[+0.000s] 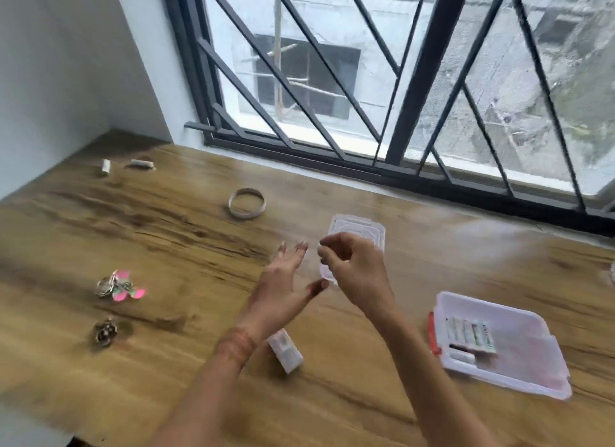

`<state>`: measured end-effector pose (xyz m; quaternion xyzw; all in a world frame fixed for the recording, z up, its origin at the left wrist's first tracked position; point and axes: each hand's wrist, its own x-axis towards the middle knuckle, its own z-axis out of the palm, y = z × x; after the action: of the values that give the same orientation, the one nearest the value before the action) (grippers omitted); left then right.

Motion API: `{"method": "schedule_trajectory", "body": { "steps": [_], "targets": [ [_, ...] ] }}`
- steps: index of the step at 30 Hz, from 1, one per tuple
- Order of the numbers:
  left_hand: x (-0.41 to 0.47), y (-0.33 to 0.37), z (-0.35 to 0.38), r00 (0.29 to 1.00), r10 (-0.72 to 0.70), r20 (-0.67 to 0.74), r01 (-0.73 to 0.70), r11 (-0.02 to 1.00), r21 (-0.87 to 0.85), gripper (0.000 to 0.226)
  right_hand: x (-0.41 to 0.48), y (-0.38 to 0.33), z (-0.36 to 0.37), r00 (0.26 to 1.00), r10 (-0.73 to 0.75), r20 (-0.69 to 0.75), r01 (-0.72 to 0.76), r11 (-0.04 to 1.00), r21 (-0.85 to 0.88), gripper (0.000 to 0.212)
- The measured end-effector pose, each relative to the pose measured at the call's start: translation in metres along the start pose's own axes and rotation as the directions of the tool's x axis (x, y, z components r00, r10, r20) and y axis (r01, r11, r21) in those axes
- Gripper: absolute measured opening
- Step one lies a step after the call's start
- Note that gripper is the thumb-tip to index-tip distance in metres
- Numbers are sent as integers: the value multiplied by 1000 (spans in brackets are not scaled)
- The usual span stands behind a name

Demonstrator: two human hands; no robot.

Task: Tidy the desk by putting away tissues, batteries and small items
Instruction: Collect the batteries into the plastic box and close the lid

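My left hand [284, 280] hovers over the middle of the wooden desk [166, 233] with its fingers straight and spread, holding nothing. My right hand [354, 267] is just to its right, fingers curled with the tips close together over a clear plastic lid [361, 228]. Motion blur hides whether it pinches anything. A clear storage box [519, 356] with a red latch lies at the right and holds a pack of batteries [471, 335]. A small white box [287, 350] lies under my left wrist.
A tape ring [247, 203] lies toward the window. At the left are a keyring with pink tags [121, 285] and a small metallic item [104, 332]. Two small pale pieces [105, 167] sit near the back left corner. The barred window [399, 80] runs along the desk's far edge.
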<state>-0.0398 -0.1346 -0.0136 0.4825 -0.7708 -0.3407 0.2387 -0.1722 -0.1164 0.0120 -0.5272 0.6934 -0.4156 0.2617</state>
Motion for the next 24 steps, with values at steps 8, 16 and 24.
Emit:
{"method": "schedule_trajectory", "body": {
  "steps": [8, 16, 24],
  "targets": [
    [26, -113, -134, 985, -108, -134, 115, 993, 42, 66, 62, -74, 148, 993, -4, 117, 5, 1000, -4, 11],
    [67, -219, -244, 910, -273, -311, 304, 951, 57, 49, 136, -146, 285, 962, -108, 250, 150, 977, -152, 22],
    [124, -293, -287, 858, -383, -343, 422, 905, 44, 46, 213, -156, 375, 921, -233, 313, 347, 858, -380, 30]
  ]
}}
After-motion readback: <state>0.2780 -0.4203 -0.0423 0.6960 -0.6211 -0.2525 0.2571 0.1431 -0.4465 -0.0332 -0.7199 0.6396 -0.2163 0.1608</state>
